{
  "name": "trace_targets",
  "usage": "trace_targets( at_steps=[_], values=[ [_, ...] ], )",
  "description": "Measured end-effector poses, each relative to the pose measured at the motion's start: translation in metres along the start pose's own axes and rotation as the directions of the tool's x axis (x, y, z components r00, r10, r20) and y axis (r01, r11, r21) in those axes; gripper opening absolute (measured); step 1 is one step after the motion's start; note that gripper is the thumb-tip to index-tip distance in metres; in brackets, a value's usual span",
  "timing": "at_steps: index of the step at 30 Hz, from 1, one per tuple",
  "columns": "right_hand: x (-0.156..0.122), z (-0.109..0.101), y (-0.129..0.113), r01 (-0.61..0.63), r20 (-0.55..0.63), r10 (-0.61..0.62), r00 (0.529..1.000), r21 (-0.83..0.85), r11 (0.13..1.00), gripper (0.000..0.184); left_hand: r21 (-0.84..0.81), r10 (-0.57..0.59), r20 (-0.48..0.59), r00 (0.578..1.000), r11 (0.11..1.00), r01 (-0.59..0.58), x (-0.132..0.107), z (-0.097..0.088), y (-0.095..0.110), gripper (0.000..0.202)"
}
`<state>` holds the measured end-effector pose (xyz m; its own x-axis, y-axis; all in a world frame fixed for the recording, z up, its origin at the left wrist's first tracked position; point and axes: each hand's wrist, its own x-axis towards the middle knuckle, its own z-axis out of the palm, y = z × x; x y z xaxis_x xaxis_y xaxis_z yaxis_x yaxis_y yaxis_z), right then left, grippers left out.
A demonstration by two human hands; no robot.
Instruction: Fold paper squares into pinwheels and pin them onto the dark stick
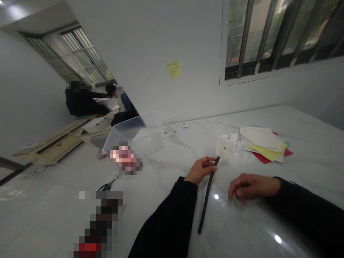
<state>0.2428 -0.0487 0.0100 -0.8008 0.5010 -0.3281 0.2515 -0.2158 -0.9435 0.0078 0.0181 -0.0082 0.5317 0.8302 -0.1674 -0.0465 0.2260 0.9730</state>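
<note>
A thin, dark brown strip [205, 200] slants over the white marble-patterned table. My left hand [202, 170] pinches it between thumb and fingers near its far end. To the right of the strip, my right hand [249, 187] hovers above the table with its fingers loosely bent and a little blurred; nothing shows in it. Just beyond my left hand lies a small whitish square piece [224, 147] with a dark dot in its middle. A pile of white, yellow and red paper sheets [262, 140] is farther off to the right.
Black-handled scissors [106, 186] lie left of my left arm, between two pixelated items. A clear plastic box [129, 130] stands farther back, near a thin cable [170, 126] and a small white block [184, 125]. Behind the table runs a wall with a yellow note [174, 69]. Other people sit at far left.
</note>
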Motion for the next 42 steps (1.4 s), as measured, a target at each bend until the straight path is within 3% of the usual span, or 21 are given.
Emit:
trace_targets(
  at_steps=[2, 4, 6, 9, 11, 13, 15, 16, 17, 19, 22, 26, 29, 31, 32, 33, 35, 36, 38, 39, 42],
  values=[
    [0.0, -0.018, 0.008, 0.085, -0.462, -0.056, 0.885, 0.044, 0.995, 0.043, 0.002, 0.001, 0.0, 1.0, 1.0, -0.001, 0.0, 0.0, 0.0, 0.047],
    [-0.003, -0.037, 0.016, 0.161, -0.751, -0.092, 0.654, 0.02, 0.987, 0.043, 0.002, -0.002, 0.0, 1.0, 1.0, 0.002, 0.0, 0.001, 0.001, 0.046],
    [-0.009, -0.052, 0.02, 0.201, -0.888, -0.129, 0.441, -0.043, 0.979, 0.049, 0.0, -0.008, 0.008, 1.0, 1.0, 0.008, 0.0, 0.002, 0.001, 0.046],
    [-0.017, -0.061, 0.018, 0.219, -0.944, -0.13, 0.302, -0.064, 0.974, 0.071, 0.012, -0.019, 0.022, 1.0, 1.0, 0.019, -0.001, 0.003, 0.003, 0.046],
    [-0.021, -0.058, 0.013, 0.18, -0.931, -0.112, 0.348, -0.051, 0.982, 0.084, 0.023, -0.021, 0.028, 0.999, 1.0, 0.021, -0.002, 0.004, 0.004, 0.046],
    [-0.023, -0.049, 0.007, 0.075, -0.787, -0.072, 0.612, -0.033, 0.997, 0.077, 0.021, -0.017, 0.026, 1.0, 1.0, 0.017, -0.002, 0.004, 0.004, 0.047],
    [-0.025, -0.039, 0.004, -0.052, -0.389, 0.027, 0.921, -0.054, 0.997, 0.059, 0.015, -0.012, 0.024, 1.0, 1.0, 0.011, -0.002, 0.004, 0.004, 0.047],
    [-0.026, -0.034, 0.003, -0.09, -0.145, 0.079, 0.986, -0.076, 0.993, 0.054, 0.014, -0.009, 0.02, 1.0, 1.0, 0.009, -0.002, 0.003, 0.004, 0.048],
    [-0.026, -0.031, 0.002, -0.101, 0.046, 0.105, 0.993, -0.093, 0.991, 0.052, 0.015, -0.007, 0.016, 1.0, 1.0, 0.007, -0.002, 0.003, 0.003, 0.048],
    [-0.025, -0.028, 0.004, -0.069, 0.153, 0.084, 0.985, -0.102, 0.992, 0.05, 0.018, -0.004, 0.01, 1.0, 1.0, 0.004, -0.001, 0.003, 0.002, 0.049],
    [-0.022, -0.038, 0.01, -0.011, -0.211, -0.001, 0.978, -0.054, 0.998, 0.042, 0.012, -0.006, 0.009, 1.0, 1.0, 0.006, -0.001, 0.003, 0.002, 0.051],
    [-0.019, -0.055, 0.017, 0.141, -0.744, -0.049, 0.666, 0.061, 0.988, 0.044, 0.015, -0.017, 0.006, 1.0, 1.0, 0.016, -0.001, 0.004, 0.003, 0.05],
    [-0.019, -0.059, 0.015, 0.244, -0.899, -0.045, 0.435, 0.07, 0.967, 0.064, 0.008, -0.019, -0.004, 1.0, 1.0, 0.019, -0.002, 0.004, 0.004, 0.048],
    [-0.02, -0.055, 0.011, 0.26, -0.931, -0.039, 0.363, 0.061, 0.964, 0.079, -0.001, -0.018, 0.001, 1.0, 1.0, 0.018, -0.002, 0.004, 0.003, 0.048],
    [-0.021, -0.052, 0.008, 0.234, -0.917, -0.044, 0.396, 0.055, 0.971, 0.081, -0.004, -0.016, 0.004, 1.0, 1.0, 0.016, -0.002, 0.004, 0.003, 0.048],
    [-0.023, -0.048, 0.006, 0.173, -0.862, -0.045, 0.505, 0.05, 0.984, 0.078, -0.004, -0.016, 0.006, 1.0, 1.0, 0.016, -0.002, 0.004, 0.003, 0.048],
    [-0.027, -0.039, 0.0, -0.006, -0.547, 0.008, 0.837, 0.006, 1.0, 0.062, -0.006, -0.013, 0.003, 1.0, 1.0, 0.013, -0.002, 0.004, 0.002, 0.048],
    [-0.028, -0.036, -0.001, -0.082, -0.305, 0.065, 0.95, -0.042, 0.996, 0.055, -0.008, -0.012, 0.001, 1.0, 1.0, 0.012, -0.001, 0.003, 0.002, 0.048],
    [-0.029, -0.03, -0.003, -0.128, 0.024, 0.132, 0.991, -0.127, 0.984, 0.048, -0.012, -0.009, 0.002, 1.0, 1.0, 0.009, -0.001, 0.003, 0.001, 0.047],
    [-0.027, -0.03, -0.002, -0.114, 0.043, 0.121, 0.992, -0.142, 0.983, 0.046, -0.012, -0.008, 0.005, 1.0, 1.0, 0.008, -0.001, 0.002, 0.001, 0.047],
    [-0.022, -0.037, 0.004, -0.065, -0.307, 0.032, 0.951, -0.099, 0.993, 0.045, -0.011, -0.013, 0.01, 1.0, 1.0, 0.014, 0.0, 0.002, 0.001, 0.047]
  ],
)
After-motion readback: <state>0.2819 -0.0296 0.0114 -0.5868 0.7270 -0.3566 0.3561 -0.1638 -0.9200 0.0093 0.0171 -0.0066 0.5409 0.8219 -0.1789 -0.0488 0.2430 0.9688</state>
